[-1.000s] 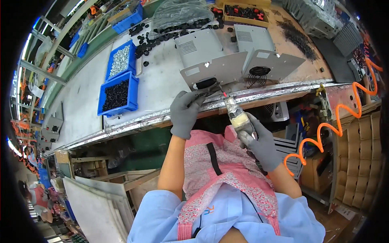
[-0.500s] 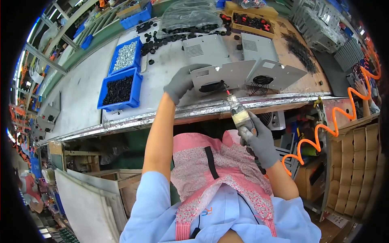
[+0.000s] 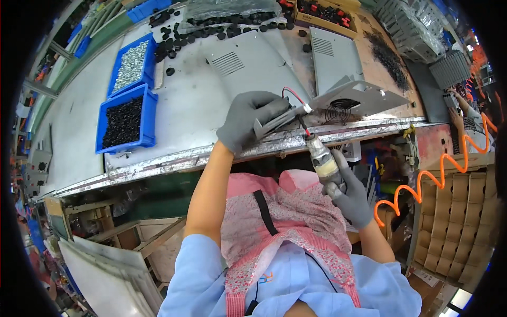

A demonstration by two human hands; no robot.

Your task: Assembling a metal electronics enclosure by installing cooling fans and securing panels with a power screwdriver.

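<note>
My left hand (image 3: pixel 249 120), in a grey glove, grips a grey metal panel (image 3: pixel 275 122) that is tilted nearly edge-on at the bench's front edge. A red wire (image 3: pixel 293 93) loops up from behind it to a small white connector. In my right hand (image 3: pixel 348 190), also gloved, is a pneumatic screwdriver (image 3: pixel 323 160) with its bit pointing up at the panel's right end; whether the bit touches cannot be made out. To the right leans another grey panel (image 3: pixel 377 101) with a round fan grille (image 3: pixel 340 110). Behind lie two vented grey panels, one left (image 3: pixel 259 63), one right (image 3: pixel 338 61).
Blue bins hold silver screws (image 3: pixel 129 66) and small black parts (image 3: pixel 122 121). Black knobs (image 3: pixel 171 45) lie scattered at the back, near a carton (image 3: pixel 325 20) of red and black pieces. An orange coiled hose (image 3: pixel 417 190) hangs at the right, where another person's arm (image 3: pixel 458 119) shows.
My left hand has tipped the panel from facing me to nearly edge-on, and the red wire has come into sight. The screwdriver has shifted slightly right and down. The whole view has shifted too.
</note>
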